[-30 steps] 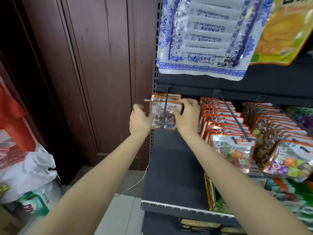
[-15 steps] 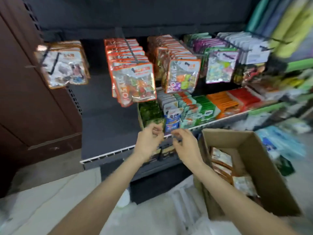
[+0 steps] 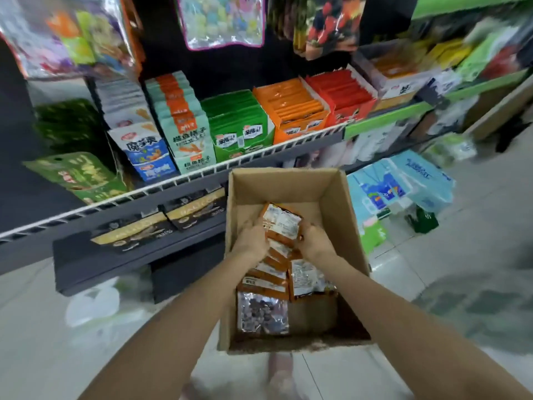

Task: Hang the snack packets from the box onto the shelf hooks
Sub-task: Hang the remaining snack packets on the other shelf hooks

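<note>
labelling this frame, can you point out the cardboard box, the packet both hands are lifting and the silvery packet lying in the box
cardboard box (image 3: 288, 184): head view, bare inner far wall.
lifted packet (image 3: 281, 222): head view, white printed back panel.
silvery packet (image 3: 262, 313): head view, middle of its clear front.

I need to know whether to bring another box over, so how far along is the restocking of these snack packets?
Not near finished. Done: the hooks are out of view here, so I cannot count what hangs. In hand: the left hand and right hand grip a stack of orange packets inside the cardboard box. Left: more orange packets and a silver packet lie in it.
</note>
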